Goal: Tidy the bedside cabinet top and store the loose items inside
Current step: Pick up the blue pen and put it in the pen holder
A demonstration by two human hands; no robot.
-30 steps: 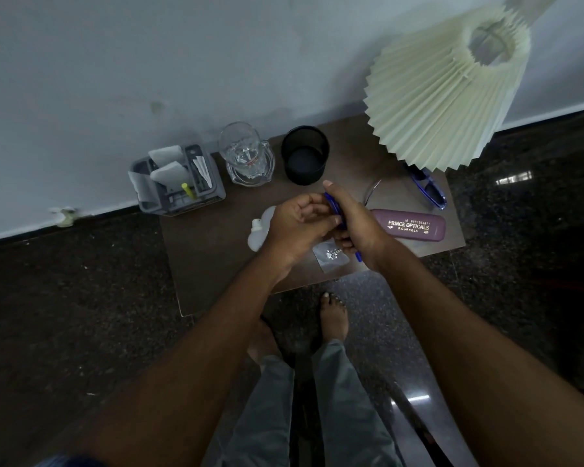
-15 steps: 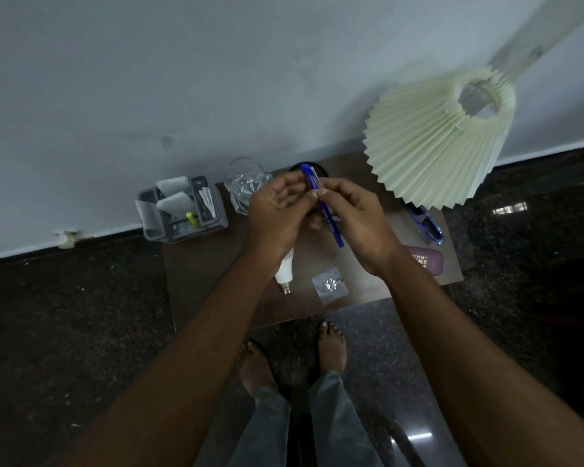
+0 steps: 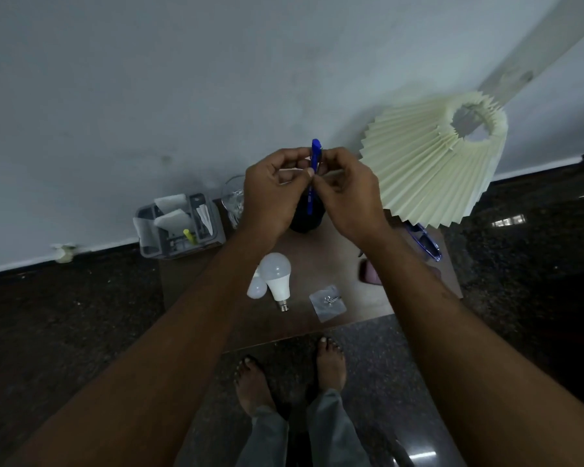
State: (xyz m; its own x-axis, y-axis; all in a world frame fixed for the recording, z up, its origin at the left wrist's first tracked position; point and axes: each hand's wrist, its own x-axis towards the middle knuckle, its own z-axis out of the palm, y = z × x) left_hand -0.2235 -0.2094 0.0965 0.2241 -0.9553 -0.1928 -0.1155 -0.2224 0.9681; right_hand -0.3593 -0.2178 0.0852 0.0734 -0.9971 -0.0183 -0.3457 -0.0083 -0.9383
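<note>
Hands: left hand point(image 3: 267, 197), right hand point(image 3: 348, 197) both pinch blue pen point(image 3: 315, 150) | step: stowing pen | next: probably into black cup point(image 3: 305, 221)

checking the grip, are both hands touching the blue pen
Touching: the head view shows the left hand and right hand both pinching the blue pen.

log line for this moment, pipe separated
left hand: pinches blue pen | right hand: pinches blue pen | blue pen: upright, in air | cabinet top: LED bulb, small bulb
</note>
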